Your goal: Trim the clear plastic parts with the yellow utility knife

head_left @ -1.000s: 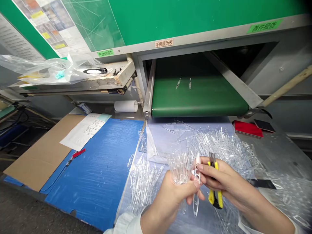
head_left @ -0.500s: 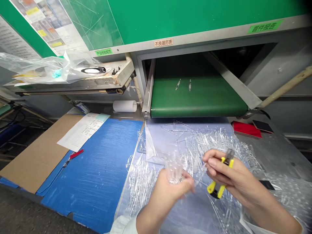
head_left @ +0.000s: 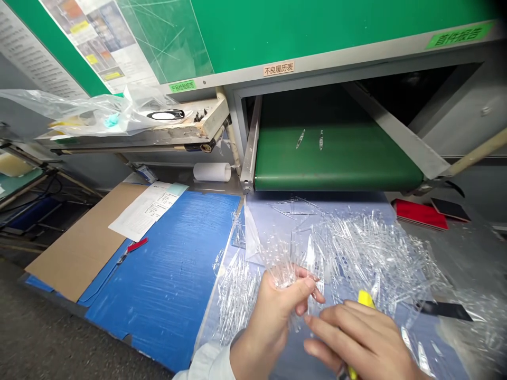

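Note:
My left hand (head_left: 277,301) is closed round a bundle of thin clear plastic pieces (head_left: 279,261), which fan upward out of the fist. Just to its right is my right hand (head_left: 356,338), its fingertips close to the left hand's fingers. Tucked in the right palm are small yellow-handled nippers (head_left: 366,299); most of the tool is hidden behind the fingers. A large heap of clear plastic pieces (head_left: 372,253) spreads beyond the right hand. Another pile of the same slender pieces (head_left: 236,295) lies left of my left forearm.
Beyond the heap, a green conveyor belt (head_left: 336,163) carries two clear pieces. Left are a blue sheet (head_left: 170,279), brown cardboard (head_left: 83,240), a paper form (head_left: 144,214) and a red-handled cutter (head_left: 137,245). A red pad (head_left: 422,214) sits at right; a shelf (head_left: 138,134) overhangs the left.
My right hand has come down and left toward the left hand, turning so its back covers most of the nippers. The left hand keeps its bundle. The view has shifted slightly.

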`<act>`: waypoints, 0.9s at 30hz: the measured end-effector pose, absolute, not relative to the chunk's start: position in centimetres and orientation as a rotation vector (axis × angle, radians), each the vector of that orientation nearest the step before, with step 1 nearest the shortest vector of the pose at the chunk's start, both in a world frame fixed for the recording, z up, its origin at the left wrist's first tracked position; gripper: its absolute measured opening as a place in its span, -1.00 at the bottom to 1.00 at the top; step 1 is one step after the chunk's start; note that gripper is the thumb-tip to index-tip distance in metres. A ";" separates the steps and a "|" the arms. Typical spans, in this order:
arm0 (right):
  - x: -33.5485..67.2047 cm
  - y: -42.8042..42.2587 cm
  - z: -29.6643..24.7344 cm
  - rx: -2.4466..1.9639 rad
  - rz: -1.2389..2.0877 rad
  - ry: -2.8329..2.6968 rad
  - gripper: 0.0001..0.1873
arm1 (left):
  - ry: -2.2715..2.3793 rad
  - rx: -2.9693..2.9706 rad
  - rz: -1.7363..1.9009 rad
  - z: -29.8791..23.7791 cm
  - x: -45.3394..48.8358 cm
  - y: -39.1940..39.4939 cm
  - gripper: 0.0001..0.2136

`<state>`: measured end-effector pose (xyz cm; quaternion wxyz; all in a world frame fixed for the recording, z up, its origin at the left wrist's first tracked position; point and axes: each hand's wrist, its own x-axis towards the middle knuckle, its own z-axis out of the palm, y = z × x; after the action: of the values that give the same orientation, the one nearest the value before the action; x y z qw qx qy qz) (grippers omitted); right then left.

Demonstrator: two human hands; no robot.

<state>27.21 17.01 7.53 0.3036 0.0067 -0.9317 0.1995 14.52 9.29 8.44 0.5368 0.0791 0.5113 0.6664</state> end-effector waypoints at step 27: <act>27.1 17.9 8.3 -0.687 0.865 -2.496 -0.78 | 1.461 0.318 1.630 8.7 14.6 8.6 -0.88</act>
<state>27.05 17.92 8.26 0.2044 -0.2464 -0.8951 0.3103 14.59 8.58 8.66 0.4483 0.1286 0.5902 0.6589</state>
